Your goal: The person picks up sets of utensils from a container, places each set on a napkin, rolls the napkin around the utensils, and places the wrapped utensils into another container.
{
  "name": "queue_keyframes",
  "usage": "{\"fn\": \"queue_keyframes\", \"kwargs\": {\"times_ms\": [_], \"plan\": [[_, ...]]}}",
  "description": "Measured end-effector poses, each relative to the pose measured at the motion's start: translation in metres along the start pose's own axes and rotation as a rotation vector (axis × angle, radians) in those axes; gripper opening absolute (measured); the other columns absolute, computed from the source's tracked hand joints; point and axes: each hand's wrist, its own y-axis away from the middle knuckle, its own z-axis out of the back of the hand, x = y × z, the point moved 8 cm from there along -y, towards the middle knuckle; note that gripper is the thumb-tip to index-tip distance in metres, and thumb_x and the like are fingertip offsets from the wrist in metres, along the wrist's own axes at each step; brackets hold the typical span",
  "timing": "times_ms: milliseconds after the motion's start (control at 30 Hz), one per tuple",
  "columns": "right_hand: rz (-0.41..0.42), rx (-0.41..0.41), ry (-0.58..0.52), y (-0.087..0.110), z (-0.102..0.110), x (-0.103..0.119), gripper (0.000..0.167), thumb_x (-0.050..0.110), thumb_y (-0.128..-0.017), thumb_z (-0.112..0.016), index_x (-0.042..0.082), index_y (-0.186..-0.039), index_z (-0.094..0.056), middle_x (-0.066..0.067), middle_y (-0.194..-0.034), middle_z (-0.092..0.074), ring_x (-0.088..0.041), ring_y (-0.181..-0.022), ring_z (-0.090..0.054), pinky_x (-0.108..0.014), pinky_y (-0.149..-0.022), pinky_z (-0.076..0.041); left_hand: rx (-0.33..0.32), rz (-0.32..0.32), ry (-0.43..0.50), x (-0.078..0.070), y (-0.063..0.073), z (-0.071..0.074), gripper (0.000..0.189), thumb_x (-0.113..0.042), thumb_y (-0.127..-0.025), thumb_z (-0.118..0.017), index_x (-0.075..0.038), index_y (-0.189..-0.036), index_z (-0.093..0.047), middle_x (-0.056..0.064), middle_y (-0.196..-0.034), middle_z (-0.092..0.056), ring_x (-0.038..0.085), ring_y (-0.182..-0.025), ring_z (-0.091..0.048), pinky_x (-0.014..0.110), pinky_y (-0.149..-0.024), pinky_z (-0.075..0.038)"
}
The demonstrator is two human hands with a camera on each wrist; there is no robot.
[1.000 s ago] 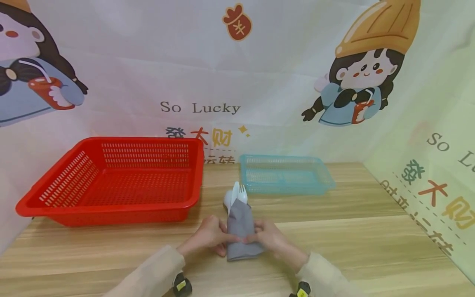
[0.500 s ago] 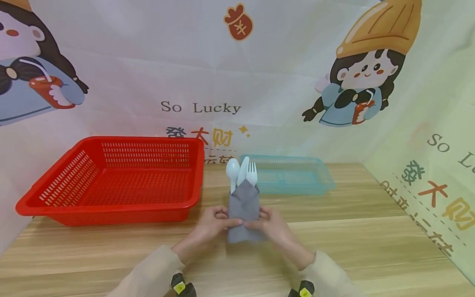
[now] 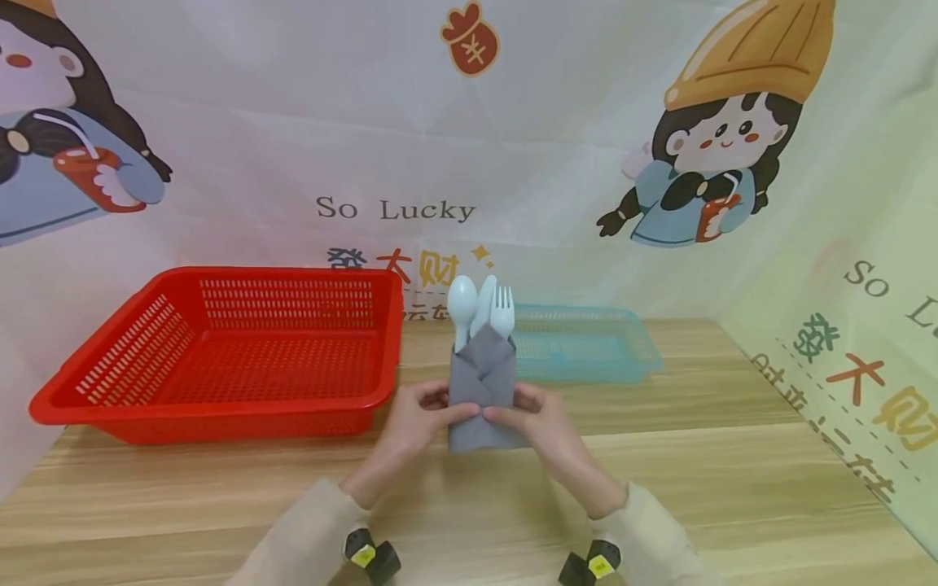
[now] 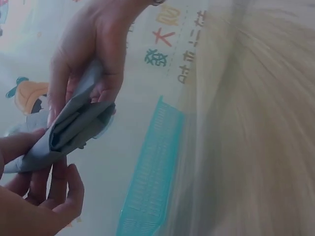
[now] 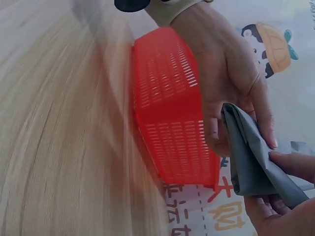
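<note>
A grey napkin (image 3: 500,368), folded into a pouch, stands nearly upright above the table between both hands. From its top stick out a white plastic spoon (image 3: 462,301), a knife (image 3: 484,303) and a fork (image 3: 503,311); their handles are hidden inside. My left hand (image 3: 412,423) grips the pouch's left side, thumb in front and fingers behind. On the opposite side my right hand (image 3: 545,425) pinches it the same way, the two thumbs nearly meeting on the front. Seen from below in the right wrist view, the napkin (image 5: 251,162) shows its layered bottom folds.
At the left stands a large red plastic basket (image 3: 242,419). A smaller light-blue basket (image 3: 586,370) sits behind the pouch to the right, partly overlapped by it. A printed cloth (image 3: 557,163) hangs behind the wooden table (image 3: 696,488).
Both hands have raised the napkin pouch off the table and tipped it upright, moving it up and away from me. The spoon, knife and fork now face the camera. The baskets stay put.
</note>
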Motion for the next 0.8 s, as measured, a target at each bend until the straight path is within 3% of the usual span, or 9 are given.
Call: {"fn": "queue_keyframes", "kwargs": {"times_ms": [167,467,600,700,800], "plan": [[0.010,0.026,-0.030,0.001,-0.001,0.003,0.034,0.009,-0.078,-0.065,0.000,-0.111,-0.059,-0.015,-0.109,-0.062,-0.023,-0.097,-0.059,-0.039,-0.087,-0.043,0.102,0.022,0.093,0.001,-0.001,-0.005,0.035,-0.010,-0.076,-0.069,0.004,-0.108,-0.061,0.015,-0.103,-0.064,0.017,-0.088,-0.060,0.031,-0.079,-0.048],[0.042,0.065,0.009,0.002,-0.007,0.006,0.033,0.009,-0.078,-0.064,-0.001,-0.109,-0.060,-0.015,-0.111,-0.061,-0.025,-0.102,-0.057,-0.041,-0.092,-0.040,0.227,0.048,0.177,0.007,0.000,-0.023,0.034,-0.016,-0.081,-0.065,0.009,-0.103,-0.059,0.010,-0.094,-0.065,0.013,-0.080,-0.061,0.029,-0.074,-0.049],[0.043,0.009,0.033,0.001,-0.005,0.007,0.031,0.007,-0.077,-0.066,-0.003,-0.105,-0.061,-0.017,-0.105,-0.063,-0.026,-0.098,-0.059,-0.039,-0.087,-0.044,0.229,0.097,0.258,0.010,0.001,-0.027,0.035,-0.016,-0.084,-0.061,0.010,-0.108,-0.055,0.011,-0.097,-0.064,0.015,-0.083,-0.062,0.032,-0.076,-0.050],[0.063,-0.060,0.118,0.001,-0.001,0.011,0.028,0.007,-0.075,-0.069,-0.004,-0.099,-0.060,-0.013,-0.095,-0.064,-0.023,-0.088,-0.061,-0.034,-0.078,-0.048,0.189,0.138,0.326,0.013,-0.002,-0.024,0.034,-0.013,-0.085,-0.058,0.009,-0.110,-0.053,0.009,-0.099,-0.062,0.014,-0.086,-0.060,0.032,-0.078,-0.049],[0.066,-0.060,0.186,0.002,0.004,0.013,0.027,0.013,-0.077,-0.069,-0.004,-0.095,-0.056,-0.009,-0.084,-0.061,-0.020,-0.075,-0.059,-0.029,-0.067,-0.050,0.163,0.162,0.415,0.012,-0.004,-0.020,0.034,-0.011,-0.087,-0.056,0.007,-0.115,-0.049,0.009,-0.100,-0.063,0.015,-0.087,-0.061,0.031,-0.080,-0.048]]}}
